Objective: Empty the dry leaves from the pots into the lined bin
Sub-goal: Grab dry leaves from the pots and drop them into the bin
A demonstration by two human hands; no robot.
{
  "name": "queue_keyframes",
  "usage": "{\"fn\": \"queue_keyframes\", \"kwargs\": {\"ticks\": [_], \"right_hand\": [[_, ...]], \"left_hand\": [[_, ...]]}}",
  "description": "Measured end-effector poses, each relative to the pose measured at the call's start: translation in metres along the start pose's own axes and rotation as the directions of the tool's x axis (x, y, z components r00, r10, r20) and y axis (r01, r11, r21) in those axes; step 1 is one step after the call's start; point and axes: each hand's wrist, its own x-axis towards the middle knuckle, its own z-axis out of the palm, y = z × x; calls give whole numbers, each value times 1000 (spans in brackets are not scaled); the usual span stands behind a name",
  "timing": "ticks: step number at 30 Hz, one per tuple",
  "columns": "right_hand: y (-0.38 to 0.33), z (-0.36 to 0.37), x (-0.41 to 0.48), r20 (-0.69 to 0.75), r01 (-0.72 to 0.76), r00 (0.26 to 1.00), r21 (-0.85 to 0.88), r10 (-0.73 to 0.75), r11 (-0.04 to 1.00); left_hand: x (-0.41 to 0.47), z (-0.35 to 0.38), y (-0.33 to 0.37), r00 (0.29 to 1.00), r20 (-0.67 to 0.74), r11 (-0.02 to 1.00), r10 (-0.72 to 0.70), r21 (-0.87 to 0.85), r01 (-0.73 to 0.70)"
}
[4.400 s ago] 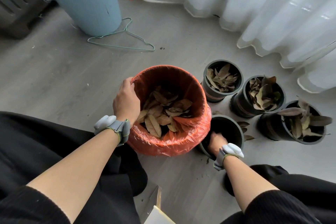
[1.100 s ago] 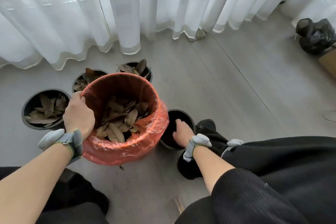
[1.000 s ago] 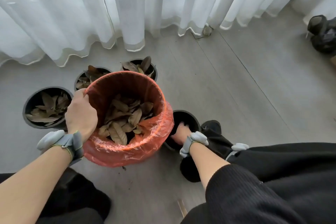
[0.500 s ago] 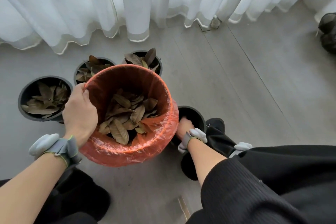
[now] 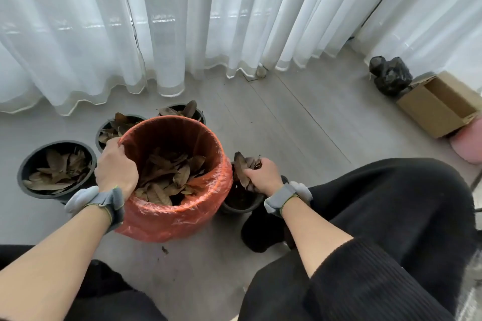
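While the left hand (image 5: 116, 172) grips the near-left rim of the orange-lined bin (image 5: 177, 221), fingers curled over its edge, the right hand (image 5: 263, 177) clutches a bunch of dry leaves (image 5: 241, 167) just above the black pot (image 5: 240, 207) standing just beside the bin's right side. Brown bin leaves (image 5: 169, 174) lie heaped inside the liner. On the floor (image 5: 287, 125), a left pot (image 5: 56, 143), middle pot (image 5: 100, 133) and far pot (image 5: 200, 117) hold leaves toward the white curtain (image 5: 182, 21). A cardboard box (image 5: 438, 109) and black bag (image 5: 390, 75) sit at the far right.
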Motion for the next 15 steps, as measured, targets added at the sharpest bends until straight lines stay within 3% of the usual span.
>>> {"fn": "queue_keyframes", "kwargs": {"ticks": [4, 6, 11, 15], "right_hand": [[-44, -27, -20, -146, 129, 983, 149, -107, 980], [-71, -31, -31, -148, 210, 971, 175, -186, 962], [-106, -13, -50, 15, 327, 943, 165, -334, 931], [-112, 0, -43, 166, 290, 920, 322, -355, 901]], "left_hand": [[-1, -5, 10, 999, 34, 1000, 16, 6, -16], [0, -8, 15, 999, 50, 1000, 22, -5, -21], [-2, -6, 21, 998, 57, 999, 42, -13, -41], [0, -6, 22, 998, 33, 998, 54, -13, -54]]}}
